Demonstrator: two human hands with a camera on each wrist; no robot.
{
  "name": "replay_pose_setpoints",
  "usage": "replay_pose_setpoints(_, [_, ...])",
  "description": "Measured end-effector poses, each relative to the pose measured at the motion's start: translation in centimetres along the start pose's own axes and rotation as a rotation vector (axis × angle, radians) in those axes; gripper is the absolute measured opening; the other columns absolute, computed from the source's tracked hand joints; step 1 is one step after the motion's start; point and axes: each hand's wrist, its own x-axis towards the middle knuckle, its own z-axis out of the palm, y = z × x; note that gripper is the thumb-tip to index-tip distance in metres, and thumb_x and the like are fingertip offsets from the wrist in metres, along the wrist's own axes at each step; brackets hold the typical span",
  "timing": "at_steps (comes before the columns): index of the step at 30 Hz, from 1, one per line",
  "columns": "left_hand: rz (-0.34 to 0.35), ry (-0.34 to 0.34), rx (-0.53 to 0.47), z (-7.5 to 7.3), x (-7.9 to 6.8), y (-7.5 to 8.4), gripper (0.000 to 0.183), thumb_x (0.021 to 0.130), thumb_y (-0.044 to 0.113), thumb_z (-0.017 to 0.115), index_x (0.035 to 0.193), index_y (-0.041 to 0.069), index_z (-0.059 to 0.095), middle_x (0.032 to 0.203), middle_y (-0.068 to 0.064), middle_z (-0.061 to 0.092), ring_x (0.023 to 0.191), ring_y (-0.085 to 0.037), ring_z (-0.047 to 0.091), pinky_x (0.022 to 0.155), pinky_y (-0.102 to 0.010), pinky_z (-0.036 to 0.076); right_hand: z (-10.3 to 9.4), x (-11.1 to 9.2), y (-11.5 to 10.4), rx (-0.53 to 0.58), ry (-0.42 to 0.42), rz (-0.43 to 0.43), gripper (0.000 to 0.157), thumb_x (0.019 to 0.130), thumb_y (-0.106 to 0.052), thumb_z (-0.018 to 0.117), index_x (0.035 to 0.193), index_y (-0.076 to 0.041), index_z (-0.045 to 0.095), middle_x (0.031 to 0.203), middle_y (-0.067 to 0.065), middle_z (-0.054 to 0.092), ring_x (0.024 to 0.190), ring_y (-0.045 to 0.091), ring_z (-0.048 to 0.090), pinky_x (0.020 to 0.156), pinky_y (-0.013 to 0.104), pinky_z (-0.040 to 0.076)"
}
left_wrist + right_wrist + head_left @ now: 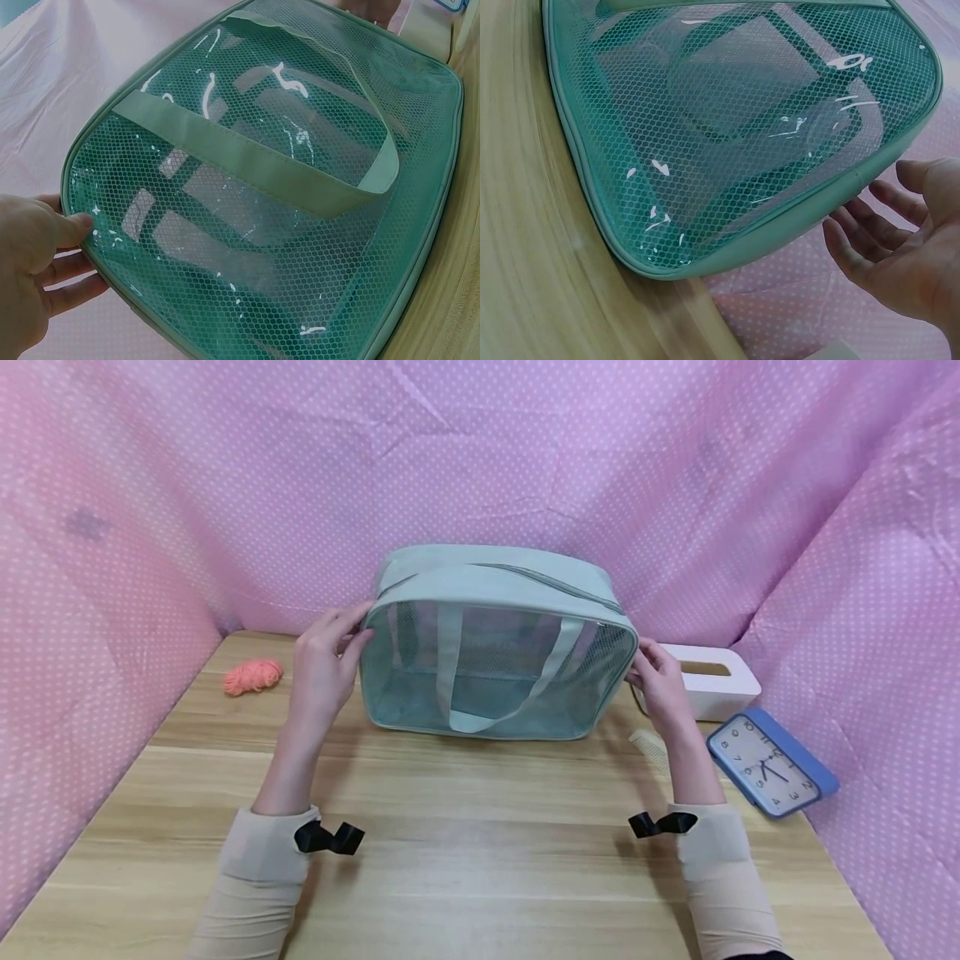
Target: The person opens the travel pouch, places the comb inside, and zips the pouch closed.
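A mint-green zip bag (495, 668) with clear mesh-patterned panels and a strap handle stands upright on the table, its front facing me. My left hand (326, 652) pinches its upper left edge; in the left wrist view the thumb (79, 225) lies on the front rim and the fingers go behind. At the opposite side is my right hand (660, 681), its fingers loosely bent with the tips right at the bag's side wall. The right wrist view shows that hand (907, 232) with the thumb apart from the fingers. Along the top, the zipper (555, 583) gapes slightly.
A coral yarn skein (253, 677) lies at the left on the wooden table (465, 860). To the right are a white tissue box (716, 681), a pale comb (649, 750) partly behind the right wrist, and a blue clock (768, 764). Pink dotted cloth (480, 460) surrounds the table.
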Motion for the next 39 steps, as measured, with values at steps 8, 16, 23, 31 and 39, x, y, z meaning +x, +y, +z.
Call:
replay_pose_setpoints(8, [-0.01, 0.004, -0.007, 0.1, -0.2, 0.0, 0.035, 0.095, -0.001, 0.069, 0.129, 0.007, 0.072, 0.105, -0.021, 0.071, 0.099, -0.033, 0.07, 0.081, 0.003, 0.047, -0.1, 0.1, 0.6, -0.098, -0.019, 0.07, 0.013, 0.105, -0.03, 0.06, 0.115, -0.024, 0.065, 0.108, -0.011, 0.064, 0.097, 0.0, 0.061, 0.081, 0.013, 0.056])
replay_pose_setpoints(16, [-0.01, 0.001, 0.006, 0.0, -0.3, 0.1, 0.035, 0.095, 0.001, 0.07, 0.129, 0.007, 0.072, 0.104, -0.021, 0.071, 0.099, -0.032, 0.071, 0.079, 0.003, 0.046, -0.2, 0.2, 1.1, -0.128, -0.074, 0.097, 0.023, 0.107, -0.028, 0.056, 0.129, -0.023, 0.06, 0.115, -0.011, 0.062, 0.104, -0.001, 0.06, 0.083, 0.014, 0.057])
replay_pose_setpoints(23, [-0.012, 0.007, 0.011, 0.0, -0.3, 0.2, 0.035, 0.094, 0.0, 0.07, 0.128, 0.006, 0.072, 0.102, -0.021, 0.071, 0.099, -0.032, 0.071, 0.08, 0.003, 0.046, 0.1, 0.2, 1.1, -0.197, -0.081, 0.131, 0.027, 0.107, -0.033, 0.053, 0.132, -0.023, 0.057, 0.114, -0.01, 0.057, 0.105, 0.001, 0.056, 0.083, 0.013, 0.056])
replay_pose_setpoints(31, [-0.007, 0.013, 0.031, 0.0, -0.3, 0.1, 0.034, 0.094, 0.001, 0.071, 0.127, 0.008, 0.074, 0.1, -0.019, 0.071, 0.098, -0.029, 0.07, 0.08, 0.0, 0.049, 0.3, 0.6, 1.4, -0.183, -0.084, 0.167, 0.014, 0.108, -0.032, 0.051, 0.118, -0.026, 0.06, 0.113, -0.009, 0.057, 0.103, 0.002, 0.057, 0.084, 0.015, 0.056])
replay_pose_setpoints(39, [-0.014, 0.007, 0.015, 0.1, -0.4, 0.2, 0.033, 0.093, 0.001, 0.071, 0.126, 0.008, 0.074, 0.101, -0.018, 0.072, 0.097, -0.029, 0.07, 0.08, 0.003, 0.046, 0.2, 0.6, 1.8, -0.092, -0.078, 0.201, 0.012, 0.108, -0.028, 0.052, 0.114, -0.023, 0.061, 0.112, -0.009, 0.055, 0.097, 0.001, 0.058, 0.079, 0.016, 0.055])
